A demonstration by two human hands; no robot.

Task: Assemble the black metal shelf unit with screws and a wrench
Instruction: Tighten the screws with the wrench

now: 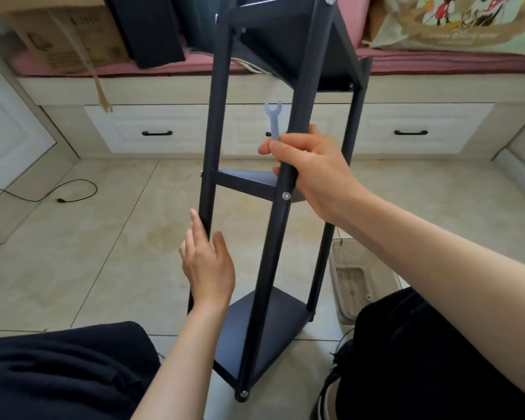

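The black metal shelf unit (219,95) stands tilted on the tiled floor between my knees, with three shelf panels fixed between its poles. Silver screw heads (285,195) show at the joints. My right hand (315,168) grips the near right pole just above the middle shelf and also pinches a small pale flat wrench (274,119) that points upward. My left hand (208,262) rests with straight fingers against the lower part of the left pole, thumb spread toward the front.
White drawers with black handles (157,133) run along the back under a pink cushion. A cardboard box (64,37) and a printed bag (455,22) sit on top. A clear plastic tray (350,277) lies at right, a black cable (61,192) at left.
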